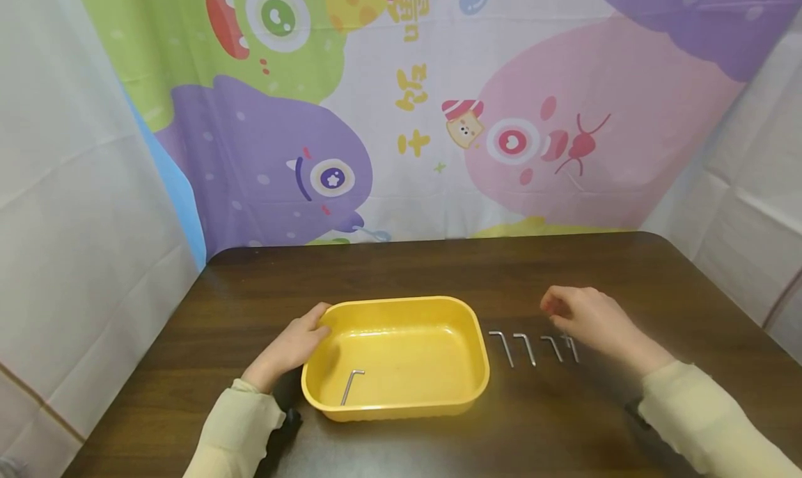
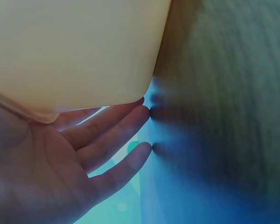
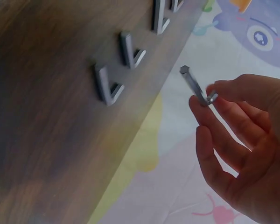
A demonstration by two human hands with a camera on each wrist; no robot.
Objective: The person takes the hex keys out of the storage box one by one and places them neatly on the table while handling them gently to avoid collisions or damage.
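A yellow plastic tray (image 1: pixel 401 410) stands on the table, with one L-shaped hex key (image 1: pixel 351 386) lying inside at its near left. My left hand (image 1: pixel 297 342) holds the tray's left end, thumb over the rim. In the left wrist view its other fingers (image 2: pixel 114 149) stretch along the outer wall, their tips down at the tabletop. To the right of the tray, my right hand (image 1: pixel 589 318) is raised above the table. Between thumb and fingertips it pinches a hex key (image 3: pixel 194 86) by its short arm, as the right wrist view shows.
Several hex keys lie in a row between the tray and my right hand, among them one nearest the tray (image 1: pixel 503 347) and one at the right end (image 3: pixel 105 86). Behind the dark wooden table (image 1: pixel 401 262) hangs a cartoon-printed curtain (image 1: pixel 426 200).
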